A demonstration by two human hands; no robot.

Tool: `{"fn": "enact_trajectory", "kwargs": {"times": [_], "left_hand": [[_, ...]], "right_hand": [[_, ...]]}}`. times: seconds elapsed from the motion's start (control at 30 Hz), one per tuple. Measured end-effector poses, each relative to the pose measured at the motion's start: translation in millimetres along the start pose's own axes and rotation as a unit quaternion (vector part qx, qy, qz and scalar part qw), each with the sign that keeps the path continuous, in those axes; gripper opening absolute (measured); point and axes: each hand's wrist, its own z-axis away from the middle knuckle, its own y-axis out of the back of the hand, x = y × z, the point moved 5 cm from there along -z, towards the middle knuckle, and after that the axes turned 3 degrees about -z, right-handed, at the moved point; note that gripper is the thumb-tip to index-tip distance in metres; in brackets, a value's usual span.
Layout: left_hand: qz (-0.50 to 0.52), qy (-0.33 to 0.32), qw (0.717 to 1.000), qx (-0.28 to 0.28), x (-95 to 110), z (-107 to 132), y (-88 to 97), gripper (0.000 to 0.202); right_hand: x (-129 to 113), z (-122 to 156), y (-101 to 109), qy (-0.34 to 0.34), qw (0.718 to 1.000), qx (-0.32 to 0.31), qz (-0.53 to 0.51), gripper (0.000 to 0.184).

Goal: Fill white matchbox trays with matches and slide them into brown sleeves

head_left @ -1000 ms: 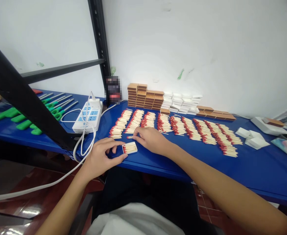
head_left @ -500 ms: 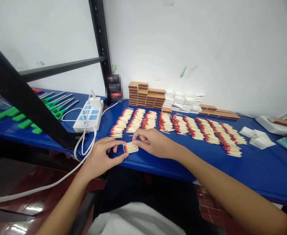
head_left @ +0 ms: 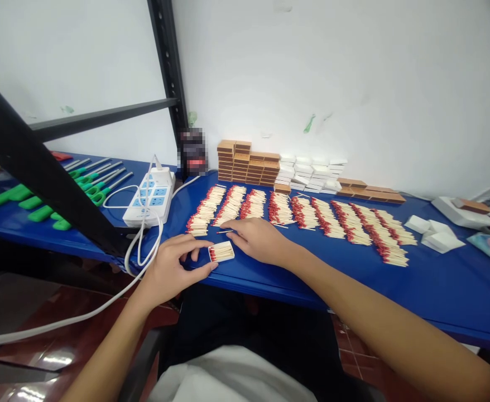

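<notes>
A small white matchbox tray (head_left: 227, 255) lies near the table's front edge, filled with a row of red-tipped matches. My left hand (head_left: 173, 267) grips its left end between thumb and forefinger. Just above the tray, my right hand (head_left: 255, 239) pinches at a single match (head_left: 225, 231), whose red head points left; the contact is partly hidden by the fingers. Behind both hands stretches a row of match piles (head_left: 282, 209), heads mostly to the left.
Brown matchbox sleeves (head_left: 247, 164) and white trays (head_left: 312, 170) are stacked along the wall. A power strip (head_left: 150, 198) with white cables stands left, beside a black metal post (head_left: 56, 167). Green-handled lighters (head_left: 39, 200) lie beyond. Loose white trays (head_left: 441, 237) sit at right.
My right hand has left the tray and moved up slightly to the loose match behind it. My left hand keeps its hold on the tray.
</notes>
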Motion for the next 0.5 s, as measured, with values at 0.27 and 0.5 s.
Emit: {"fn": "enact_trajectory", "kwargs": {"times": [0.27,0.5], "left_hand": [[-0.002,0.001,1.000,0.002,0.2,0.9,-0.2,0.026],[-0.003,0.001,1.000,0.003,0.2,0.3,0.3,0.026]], "right_hand": [[0.4,-1.8,-1.4,-0.003,1.000,-0.008,0.030,0.033],[1.6,-2.4,1.8,-0.027,0.999,-0.004,0.031,0.029]]}}
